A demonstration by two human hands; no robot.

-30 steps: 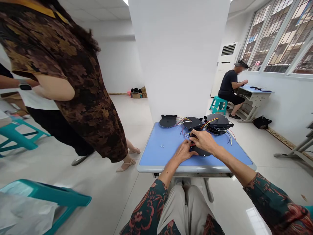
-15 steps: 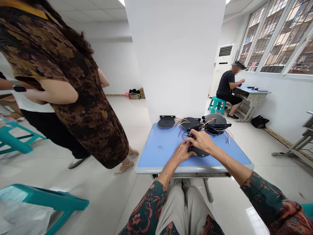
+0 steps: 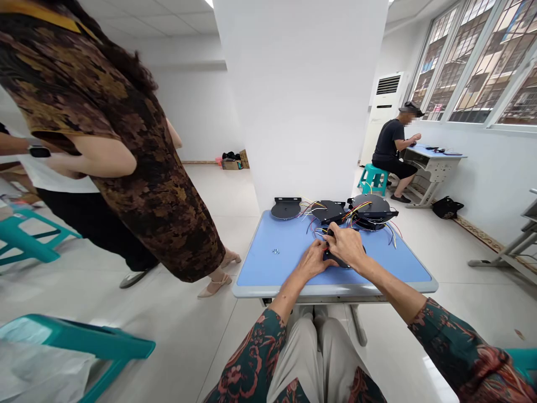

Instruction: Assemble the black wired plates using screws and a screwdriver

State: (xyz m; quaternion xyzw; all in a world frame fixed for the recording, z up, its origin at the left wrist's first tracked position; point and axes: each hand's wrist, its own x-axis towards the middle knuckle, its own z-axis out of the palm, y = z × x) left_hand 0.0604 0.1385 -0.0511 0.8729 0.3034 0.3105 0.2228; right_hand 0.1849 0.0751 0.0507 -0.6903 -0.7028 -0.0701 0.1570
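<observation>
A black round plate (image 3: 344,265) with thin wires lies near the front of the blue table, partly hidden under my hands. My left hand (image 3: 314,258) grips its left side, thumb along the near edge and fingers bent at the far side. Above the plate, my right hand (image 3: 346,244) is closed round the dark handle of what looks like a screwdriver (image 3: 330,231); its tip is hidden. Several small silvery screws (image 3: 276,252) lie to the left of my hands.
Along the table's (image 3: 255,268) back edge lie more black round plates (image 3: 286,209) with brackets and coloured wires; some are stacked at right (image 3: 371,206). A white pillar (image 3: 302,112) rises behind. People stand at left (image 3: 134,168); another sits at a desk at right (image 3: 390,140).
My right hand has turned slightly about the handle, its fingers drawn closer together. My left hand stays on the plate. The view has shifted a little.
</observation>
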